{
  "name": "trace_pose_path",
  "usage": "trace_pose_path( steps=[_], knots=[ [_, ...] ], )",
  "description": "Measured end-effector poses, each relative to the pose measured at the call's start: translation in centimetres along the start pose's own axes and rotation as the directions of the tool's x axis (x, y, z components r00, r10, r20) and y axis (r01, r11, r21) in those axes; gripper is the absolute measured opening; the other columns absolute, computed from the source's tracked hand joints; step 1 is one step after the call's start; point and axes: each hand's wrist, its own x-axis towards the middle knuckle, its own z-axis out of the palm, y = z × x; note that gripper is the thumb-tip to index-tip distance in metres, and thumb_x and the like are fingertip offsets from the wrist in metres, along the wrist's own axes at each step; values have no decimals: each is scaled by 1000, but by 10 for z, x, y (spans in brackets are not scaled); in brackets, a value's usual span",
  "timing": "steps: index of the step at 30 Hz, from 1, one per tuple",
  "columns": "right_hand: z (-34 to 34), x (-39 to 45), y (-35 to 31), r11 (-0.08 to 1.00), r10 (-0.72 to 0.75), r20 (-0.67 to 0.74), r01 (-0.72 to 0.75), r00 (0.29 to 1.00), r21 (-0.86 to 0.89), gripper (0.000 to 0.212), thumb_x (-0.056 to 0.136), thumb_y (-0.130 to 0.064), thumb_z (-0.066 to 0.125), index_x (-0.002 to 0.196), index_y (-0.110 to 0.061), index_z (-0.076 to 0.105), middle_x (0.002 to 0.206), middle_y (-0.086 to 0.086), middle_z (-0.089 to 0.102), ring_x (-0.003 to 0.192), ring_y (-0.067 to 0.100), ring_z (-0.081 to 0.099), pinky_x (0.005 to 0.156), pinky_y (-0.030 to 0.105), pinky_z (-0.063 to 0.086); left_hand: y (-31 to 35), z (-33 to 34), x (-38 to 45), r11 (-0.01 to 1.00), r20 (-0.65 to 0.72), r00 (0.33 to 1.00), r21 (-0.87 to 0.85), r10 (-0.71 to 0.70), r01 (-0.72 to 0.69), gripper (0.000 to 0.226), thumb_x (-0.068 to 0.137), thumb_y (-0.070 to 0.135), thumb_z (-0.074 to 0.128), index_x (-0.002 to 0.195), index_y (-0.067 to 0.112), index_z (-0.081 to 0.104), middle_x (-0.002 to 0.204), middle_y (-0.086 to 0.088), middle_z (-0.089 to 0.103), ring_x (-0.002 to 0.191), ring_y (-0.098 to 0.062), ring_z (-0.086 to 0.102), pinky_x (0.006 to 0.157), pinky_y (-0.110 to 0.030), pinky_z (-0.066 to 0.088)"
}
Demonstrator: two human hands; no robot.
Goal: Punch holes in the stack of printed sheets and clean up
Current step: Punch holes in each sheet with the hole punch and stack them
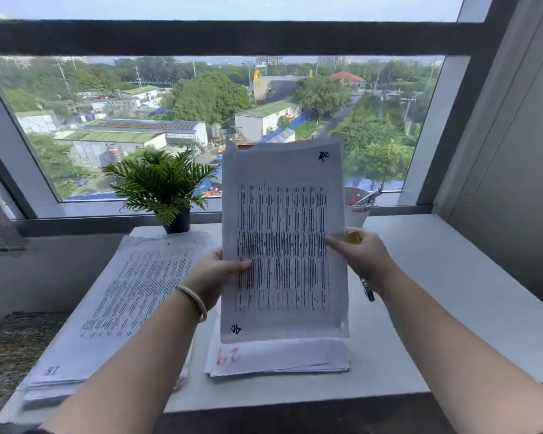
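Printed sheet [282, 239] pinched in both grips, potted plant [163, 186] and pen cup [358, 208] behind.

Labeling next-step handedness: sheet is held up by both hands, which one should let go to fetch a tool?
Left hand, probably. It pinches only the sheet; the right hand also seems to hold a pen and something yellow.

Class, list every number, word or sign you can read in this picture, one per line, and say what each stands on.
"40", black handwriting seen upside down: bottom corner of the white printed sheet held up by both hands.
Black scribble at that sheet's top corner: unreadable.
"18", upside down: white paper stack on the left.
Red handwritten digits, perhaps "19": flat white paper pile under the sheet.
Yellow arches sign: building outside.
Printed tables: too blurred.
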Motion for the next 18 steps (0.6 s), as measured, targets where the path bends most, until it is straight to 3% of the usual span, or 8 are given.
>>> trace_pose_path(
  steps=[4, 6, 9, 13, 16, 18],
  knots=[
    [-2, -8, -12, 964, -255, -52, 249, 965, -97, 5, 83, -23, 72, 83, -21, 68, 101, 10, 66, 88, 19, 63, 78, 22, 53, 48, 3, -5, 965, -7, 970, 97, 244, -242, 33, 75, 0, 71, 106, -1, 63, 93, -12, 72, 81, -21, 69, 73, -31, 60],
    [-3, -16, -10, 949, -291, -15, 287, 957, -133, 3, 83, -23, 71, 82, -22, 69, 105, 9, 62, 90, 16, 61, 80, 19, 52, 53, 3, -9, 947, -27, 951, 113, 307, -302, 31, 77, 4, 70, 107, -2, 64, 99, -14, 71, 86, -24, 69, 78, -34, 59],
    [-4, -23, 4, 946, -251, 30, 252, 967, -205, 9, 82, -29, 70, 85, -21, 71, 107, 8, 62, 95, 17, 61, 89, 30, 51, 36, 4, -13, 938, -98, 942, 175, 320, -300, 19, 81, 11, 70, 99, 4, 70, 96, -11, 72, 89, -25, 69, 84, -41, 57],
    [-6, -31, 8, 951, -212, 30, 214, 977, -225, 18, 79, -38, 67, 85, -21, 71, 107, 8, 64, 93, 16, 62, 82, 25, 49, 25, 10, -14, 946, -146, 945, 193, 292, -262, 13, 80, 15, 73, 92, 9, 72, 90, -8, 73, 86, -24, 68, 86, -46, 55],
    [-14, -33, -10, 964, -214, 30, 217, 976, -152, 7, 82, -31, 68, 83, -24, 69, 98, 6, 66, 84, 12, 63, 66, 13, 50, 43, 19, -13, 931, -128, 932, 183, 340, -314, 10, 80, 10, 72, 91, 9, 72, 87, -8, 72, 84, -24, 68, 83, -42, 56],
    [-25, -31, -24, 977, -184, 26, 186, 983, -108, 10, 80, -28, 71, 85, -19, 69, 88, 3, 70, 75, 11, 64, 60, 14, 49, 59, 28, -12, 926, -90, 931, 176, 353, -334, 13, 81, 10, 71, 94, 6, 70, 87, -8, 72, 83, -25, 68, 79, -40, 58]
  ],
)
